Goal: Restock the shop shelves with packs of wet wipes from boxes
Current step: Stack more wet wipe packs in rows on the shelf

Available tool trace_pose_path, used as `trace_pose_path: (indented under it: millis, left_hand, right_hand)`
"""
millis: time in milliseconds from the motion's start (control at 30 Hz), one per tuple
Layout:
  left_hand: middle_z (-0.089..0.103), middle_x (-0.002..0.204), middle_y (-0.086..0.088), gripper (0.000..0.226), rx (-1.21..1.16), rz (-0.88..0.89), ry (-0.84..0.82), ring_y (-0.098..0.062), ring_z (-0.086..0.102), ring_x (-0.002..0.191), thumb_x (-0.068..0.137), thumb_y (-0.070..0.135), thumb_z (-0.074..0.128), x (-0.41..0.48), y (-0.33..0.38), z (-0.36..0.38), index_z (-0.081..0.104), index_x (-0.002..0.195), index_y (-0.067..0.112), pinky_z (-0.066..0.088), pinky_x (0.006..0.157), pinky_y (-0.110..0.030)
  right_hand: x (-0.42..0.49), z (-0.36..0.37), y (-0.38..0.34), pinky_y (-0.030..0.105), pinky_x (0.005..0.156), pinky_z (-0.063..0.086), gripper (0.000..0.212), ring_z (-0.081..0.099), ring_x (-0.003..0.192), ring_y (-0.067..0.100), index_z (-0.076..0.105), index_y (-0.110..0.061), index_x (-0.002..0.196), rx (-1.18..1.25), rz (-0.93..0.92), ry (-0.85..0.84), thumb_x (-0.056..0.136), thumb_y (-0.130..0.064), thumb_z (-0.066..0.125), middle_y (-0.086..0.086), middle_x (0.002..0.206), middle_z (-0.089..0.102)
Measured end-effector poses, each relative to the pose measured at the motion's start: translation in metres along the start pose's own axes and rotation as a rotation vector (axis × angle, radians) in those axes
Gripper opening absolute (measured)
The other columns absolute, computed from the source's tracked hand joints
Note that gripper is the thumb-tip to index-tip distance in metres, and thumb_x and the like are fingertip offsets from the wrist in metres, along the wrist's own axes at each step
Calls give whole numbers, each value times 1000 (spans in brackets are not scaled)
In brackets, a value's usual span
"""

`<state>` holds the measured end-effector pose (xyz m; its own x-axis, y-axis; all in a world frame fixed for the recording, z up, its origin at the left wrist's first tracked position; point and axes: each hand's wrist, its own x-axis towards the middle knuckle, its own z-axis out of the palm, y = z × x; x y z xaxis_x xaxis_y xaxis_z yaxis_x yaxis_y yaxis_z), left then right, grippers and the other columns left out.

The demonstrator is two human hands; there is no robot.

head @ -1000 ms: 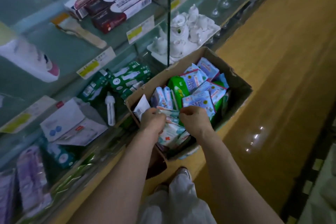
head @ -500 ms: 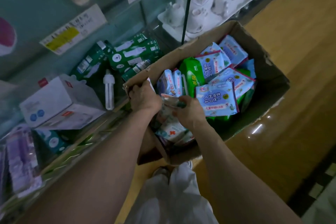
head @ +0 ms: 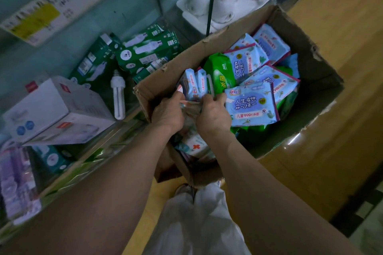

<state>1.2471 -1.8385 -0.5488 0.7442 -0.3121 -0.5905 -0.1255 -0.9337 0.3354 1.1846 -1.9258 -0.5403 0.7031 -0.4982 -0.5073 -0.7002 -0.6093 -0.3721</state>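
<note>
1. We had the open cardboard box (head: 310, 76) on the wooden floor (head: 342, 16), running from the frame's centre out toward two o'clock.
2. Our left hand (head: 169, 113) and right hand (head: 213, 114) sat side by side inside the box, near its eight o'clock corner.
3. The fingers of both hands were curled downward, gripping a bundle of small wipe packs (head: 191, 109) between them; we could not see the fingertips.
4. At three o'clock of the right hand, touching it, lay a large blue pack (head: 251, 107).
5. At twelve o'clock of the hands stood a green pack (head: 219, 72) and two small blue packs (head: 195, 85).
6. Outside the box, at its nine o'clock, lay green bulb boxes (head: 145, 51), a bare bulb (head: 118, 97) and a white carton (head: 56, 109).
</note>
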Motion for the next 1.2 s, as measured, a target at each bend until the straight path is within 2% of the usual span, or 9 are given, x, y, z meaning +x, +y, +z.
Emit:
trace_pose_path:
  millis: [133, 233, 300, 567, 667, 800, 900, 1000, 1200]
  left_hand:
    - [55, 133, -11, 42, 14, 15, -2, -35, 53, 115, 94, 19, 47, 1, -1, -2, 52, 135, 27, 45, 95, -37]
    - [56, 134, -11, 42, -58, 4, 54, -33, 53, 116, 96, 19, 48, 0, -1, -5, 51, 138, 20, 44, 95, -35]
    - [58, 133, -10, 42, -147, -21, 116, -31, 53, 117, 95, 16, 49, -7, 1, -7, 52, 137, 16, 43, 96, -32]
    - [44, 146, -10, 41, -645, -139, 294, -34, 52, 119, 93, 7, 42, -52, 12, -42, 64, 125, 21, 47, 99, -40]
    - [52, 138, -12, 39, -861, -161, 308, -34, 56, 113, 91, 8, 44, -79, 24, -49, 67, 120, 18, 51, 95, -44]
    - [63, 111, -10, 26, -1101, -168, 215, -20, 61, 84, 93, 19, 54, -121, 53, -57, 67, 114, 10, 57, 80, -37]
    - [61, 97, -9, 13, -1266, -144, 110, -16, 60, 76, 93, 23, 58, -152, 79, -65, 58, 103, 14, 56, 63, -31]
    - [63, 93, -10, 20, -1372, -70, 3, -17, 62, 77, 93, 20, 60, -181, 103, -71, 54, 108, 9, 58, 55, -29]
    - [66, 88, -7, 5, -1346, 103, -174, -16, 63, 77, 91, 12, 61, -233, 156, -61, 63, 92, 8, 59, 65, -34]
  right_hand:
    - [5, 3, -1, 41, 84, 48, 45, 55, 114, 31, 39, -16, 134, -105, -40, -31, 92, -11, 53, 10, 139, 32]
    - [10, -4, 1, 37, 93, 46, 36, 54, 119, 29, 51, -13, 127, -121, -30, -58, 91, -14, 53, 10, 132, 48]
    - [6, -7, 3, 34, 88, 47, 32, 57, 114, 28, 60, -15, 120, -69, -16, -32, 88, -16, 57, 9, 124, 55]
    - [-56, -57, 19, 38, 74, 48, 29, 61, 92, 31, 65, -15, 118, 578, 96, 215, 92, -23, 57, 8, 98, 65]
    - [-81, -78, 17, 39, 70, 50, 26, 62, 80, 30, 66, -7, 97, 769, 138, 302, 91, -32, 60, 7, 83, 63]
    - [-117, -101, 14, 57, 75, 54, 24, 67, 82, 39, 60, -10, 73, 1055, 232, 327, 89, -28, 64, 20, 89, 70]
    - [-145, -115, 17, 42, 72, 59, 13, 69, 74, 27, 64, -11, 86, 1255, 256, 340, 91, -23, 62, 14, 82, 71]
    - [-178, -128, 24, 25, 57, 57, 11, 67, 58, 15, 61, -9, 89, 1463, 262, 365, 93, -19, 61, 8, 66, 68]
    - [-241, -158, 68, 20, 50, 55, 16, 63, 48, 10, 61, -5, 91, 1645, 277, 573, 96, -19, 56, 9, 62, 66]
